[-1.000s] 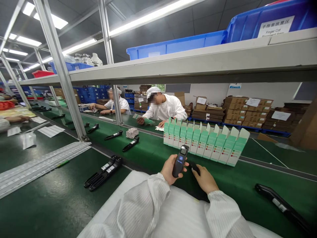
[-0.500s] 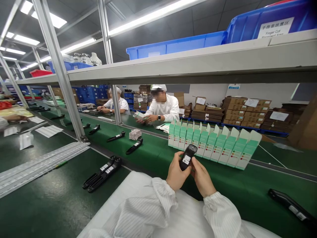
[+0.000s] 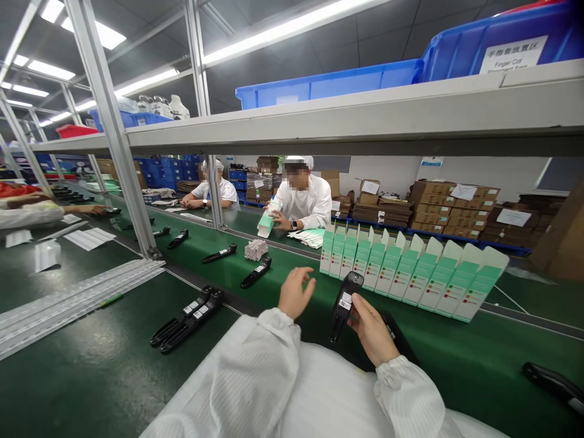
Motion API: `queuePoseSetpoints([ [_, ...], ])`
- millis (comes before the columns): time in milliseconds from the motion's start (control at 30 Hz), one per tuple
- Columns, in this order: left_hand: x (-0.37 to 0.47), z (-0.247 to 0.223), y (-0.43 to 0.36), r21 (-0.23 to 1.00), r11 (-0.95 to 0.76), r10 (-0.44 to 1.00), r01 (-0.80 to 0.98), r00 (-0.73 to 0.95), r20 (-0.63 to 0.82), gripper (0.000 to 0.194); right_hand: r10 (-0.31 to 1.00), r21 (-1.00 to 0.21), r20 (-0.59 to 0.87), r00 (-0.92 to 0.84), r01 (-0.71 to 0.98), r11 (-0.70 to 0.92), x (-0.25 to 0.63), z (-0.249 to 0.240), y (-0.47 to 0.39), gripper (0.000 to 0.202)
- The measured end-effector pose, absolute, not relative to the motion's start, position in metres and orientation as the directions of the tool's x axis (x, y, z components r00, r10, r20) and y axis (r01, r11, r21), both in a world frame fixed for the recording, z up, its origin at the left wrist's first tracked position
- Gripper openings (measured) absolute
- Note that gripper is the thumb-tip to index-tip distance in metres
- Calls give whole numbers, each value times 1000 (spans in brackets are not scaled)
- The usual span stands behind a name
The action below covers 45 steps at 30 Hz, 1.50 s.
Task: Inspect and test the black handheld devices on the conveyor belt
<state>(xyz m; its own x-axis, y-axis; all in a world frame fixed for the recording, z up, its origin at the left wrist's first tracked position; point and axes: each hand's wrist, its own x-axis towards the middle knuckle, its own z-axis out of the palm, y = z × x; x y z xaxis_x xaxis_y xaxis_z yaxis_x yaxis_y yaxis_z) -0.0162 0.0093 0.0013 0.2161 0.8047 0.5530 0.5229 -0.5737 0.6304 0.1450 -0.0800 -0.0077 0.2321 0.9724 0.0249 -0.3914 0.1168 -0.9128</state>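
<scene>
In my right hand [image 3: 373, 328] is a long black handheld device [image 3: 343, 310] with white labels, gripped by its edge between thumb and fingers, labelled side toward me. My left hand [image 3: 295, 293] hovers to its left over the green belt [image 3: 292, 267], fingers apart and holding nothing. Just beyond the hands stands a row of green-and-white cartons [image 3: 396, 271] with raised flaps. Another dark device [image 3: 401, 337] lies partly hidden behind my right hand. Left of my hands, a similar black device [image 3: 255, 272] lies on the belt near a small stack of folded papers [image 3: 256, 249].
Two black devices [image 3: 189, 319] lie side by side on the left table. Another black device [image 3: 554, 386] is at the right edge. Across the belt a co-worker [image 3: 303, 198] holds a carton [image 3: 267, 222]. A metal post [image 3: 112, 134] and overhead shelf [image 3: 319, 125] frame the space.
My left hand has let go of the black device and moved left; my right hand keeps it. Cartons and devices on the belt have shifted right. The co-worker's carton has tilted more upright.
</scene>
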Motion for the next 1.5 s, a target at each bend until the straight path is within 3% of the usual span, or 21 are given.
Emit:
queuePoseSetpoints([
  [133,-58,-4,44,479,-286,860,830,2,510,44,977,-906,-23,214,-418,70,145,-9,-80,31],
  [267,-84,-17,59,373,120,958,920,-206,199,52,983,-895,-74,167,-446,8,143,-5,-81,36],
  [333,-87,-22,61,338,141,978,931,-183,97,44,988,-880,-92,123,-474,-23,142,-2,-83,39],
  [433,-86,-24,59,347,96,984,933,-141,108,39,986,-839,-136,93,-540,-65,141,0,-85,38],
  [633,-81,-18,57,499,68,988,864,-128,87,40,982,-827,-166,94,-556,-86,143,-6,-84,39],
  [833,-68,-9,53,799,23,997,602,45,-63,30,989,-802,-92,118,-597,-3,143,-6,-84,41],
  [967,-46,-2,32,996,56,942,74,327,-78,33,989,-810,-112,100,-586,-33,144,-3,-85,41],
  [1033,-33,2,21,966,174,896,-191,438,-74,31,987,-814,-117,108,-580,-33,144,-2,-85,40],
  [1167,-9,4,5,770,436,839,-466,520,-160,27,986,-852,-130,108,-521,-55,144,-1,-85,45],
  [1300,3,0,-3,694,486,856,-531,450,-255,21,986,-899,-97,133,-437,-29,142,-2,-84,43],
  [1500,9,-1,-14,798,368,896,-478,413,-166,16,982,-974,15,186,-217,56,141,-11,-81,40],
])
